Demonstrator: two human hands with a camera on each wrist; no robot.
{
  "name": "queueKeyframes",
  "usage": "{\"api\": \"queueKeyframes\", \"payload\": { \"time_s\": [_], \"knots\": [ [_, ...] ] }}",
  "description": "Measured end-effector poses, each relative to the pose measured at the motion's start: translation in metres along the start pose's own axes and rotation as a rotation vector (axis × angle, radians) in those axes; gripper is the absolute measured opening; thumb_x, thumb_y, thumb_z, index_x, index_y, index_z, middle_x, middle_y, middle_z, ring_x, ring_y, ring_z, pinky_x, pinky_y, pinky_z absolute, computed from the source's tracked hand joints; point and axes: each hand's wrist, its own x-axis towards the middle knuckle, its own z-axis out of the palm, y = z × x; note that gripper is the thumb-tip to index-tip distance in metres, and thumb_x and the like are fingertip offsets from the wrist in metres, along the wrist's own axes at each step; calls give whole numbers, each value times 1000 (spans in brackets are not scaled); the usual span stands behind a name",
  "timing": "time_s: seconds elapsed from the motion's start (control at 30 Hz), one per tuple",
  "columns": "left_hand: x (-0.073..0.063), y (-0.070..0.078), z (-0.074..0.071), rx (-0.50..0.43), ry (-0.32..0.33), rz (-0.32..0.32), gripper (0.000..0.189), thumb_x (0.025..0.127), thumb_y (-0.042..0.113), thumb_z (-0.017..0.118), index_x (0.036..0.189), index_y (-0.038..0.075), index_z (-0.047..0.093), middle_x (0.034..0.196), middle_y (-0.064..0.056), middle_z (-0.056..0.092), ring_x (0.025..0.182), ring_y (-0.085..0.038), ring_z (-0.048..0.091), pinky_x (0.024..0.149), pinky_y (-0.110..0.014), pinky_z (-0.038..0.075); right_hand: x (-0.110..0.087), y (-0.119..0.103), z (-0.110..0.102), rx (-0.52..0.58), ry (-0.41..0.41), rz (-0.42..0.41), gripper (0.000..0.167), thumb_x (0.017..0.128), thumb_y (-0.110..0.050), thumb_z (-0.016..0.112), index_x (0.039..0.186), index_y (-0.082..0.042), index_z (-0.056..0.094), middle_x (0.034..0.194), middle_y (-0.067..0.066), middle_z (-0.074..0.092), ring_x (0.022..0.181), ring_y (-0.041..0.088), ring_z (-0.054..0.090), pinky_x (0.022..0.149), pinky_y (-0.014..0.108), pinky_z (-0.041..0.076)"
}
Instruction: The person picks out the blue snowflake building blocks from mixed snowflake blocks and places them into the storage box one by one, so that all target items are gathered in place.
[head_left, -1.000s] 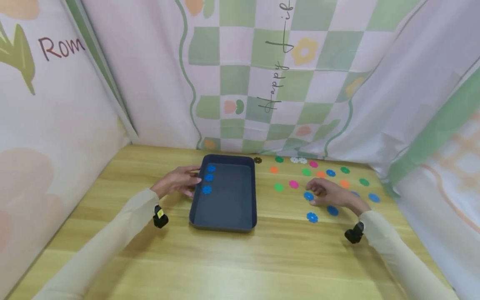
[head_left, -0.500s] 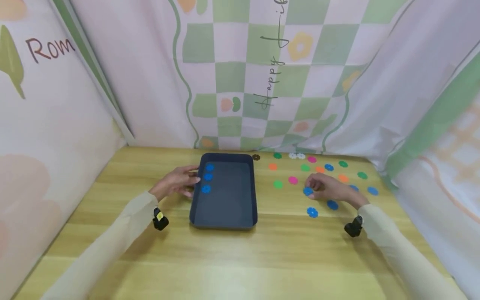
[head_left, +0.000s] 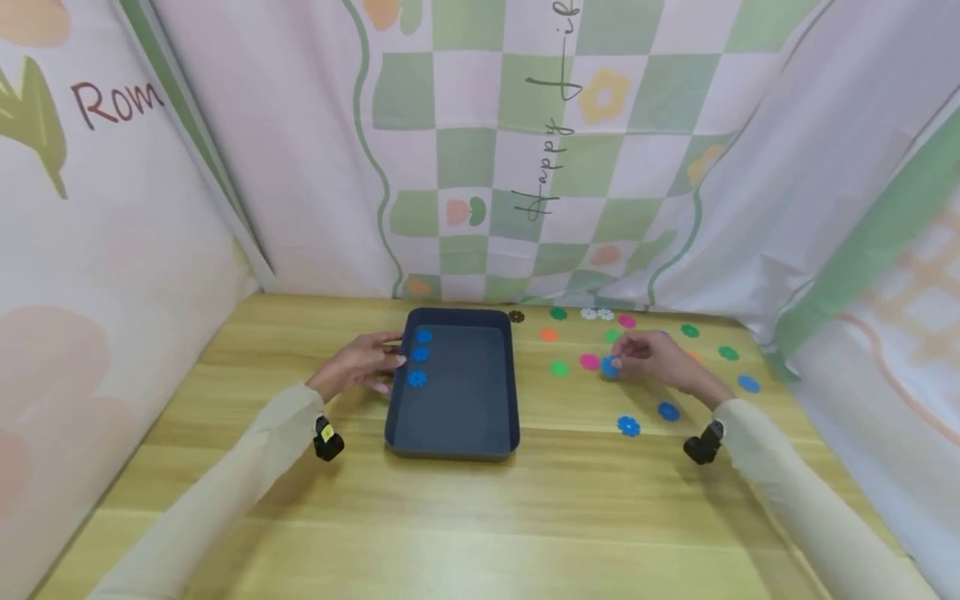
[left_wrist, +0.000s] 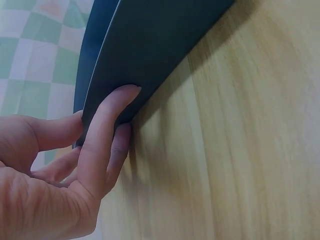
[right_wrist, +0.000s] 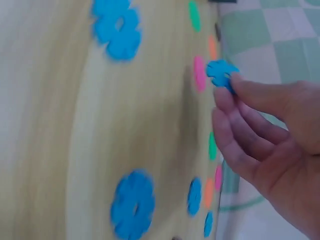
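Observation:
A dark rectangular tray (head_left: pixel 457 417) lies on the table with several blue snowflake discs (head_left: pixel 417 379) in a column along its left side. My left hand (head_left: pixel 360 362) holds the tray's left edge; in the left wrist view its thumb is at the rim and its fingers (left_wrist: pixel 100 135) press the outer wall. On the right, my right hand (head_left: pixel 656 360) pinches a blue snowflake disc (right_wrist: pixel 220 74) between thumb and fingertips, raised over the table in the right wrist view. Two more blue discs (head_left: pixel 628 427) lie nearer the front, just below that hand.
Loose discs in pink (head_left: pixel 589 362), light green (head_left: pixel 559 368), orange (head_left: pixel 550 335), dark green (head_left: pixel 727 353), white and brown (head_left: pixel 517 317) are scattered over the wooden table (head_left: pixel 480 525) right of the tray. A patterned curtain (head_left: pixel 525 167) closes off the back, with fabric at both sides.
My right hand has taken hold of the blue snowflake disc, lifted it and shifted slightly left and away. The left hand has stayed at the tray's edge.

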Motion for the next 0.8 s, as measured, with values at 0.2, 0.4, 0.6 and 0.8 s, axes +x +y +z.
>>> {"api": "queueKeyframes", "payload": {
  "time_s": [0.2, 0.4, 0.6, 0.8],
  "knots": [
    [-2, 1, 1, -7, 6, 17, 69, 108, 7, 54, 167, 2, 18, 170, -31, 19, 142, -48, 48, 66, -29, 67, 14, -31, 15, 229, 99, 127, 30, 104, -13, 67, 124, 8, 62, 117, 25, 70, 101, 29, 73, 89, 41, 66],
    [1, 2, 3, 4, 30, -7, 68, 108, 6, 56, 167, 4, 21, 169, -31, 21, 142, -47, 48, 64, -28, 66, 24, -64, 50, 622, 86, 248, 41, 106, -8, 62, 137, 17, 50, 118, 16, 71, 103, 25, 75, 97, 47, 62],
    [4, 6, 5, 21, 57, -23, 67, 108, 6, 56, 167, 6, 23, 168, -29, 26, 140, -45, 51, 62, -26, 65, 44, -98, 67, 727, 58, 246, 34, 107, -4, 59, 133, 16, 53, 110, 12, 72, 99, 21, 74, 96, 43, 63],
    [0, 7, 8, 36, 65, -36, 67, 108, 4, 55, 166, 5, 24, 167, -30, 28, 140, -45, 52, 61, -27, 65, 69, -126, 88, 873, -71, 288, 17, 107, 0, 56, 121, 8, 59, 108, 12, 73, 100, 23, 76, 100, 45, 62]
  ]
}}
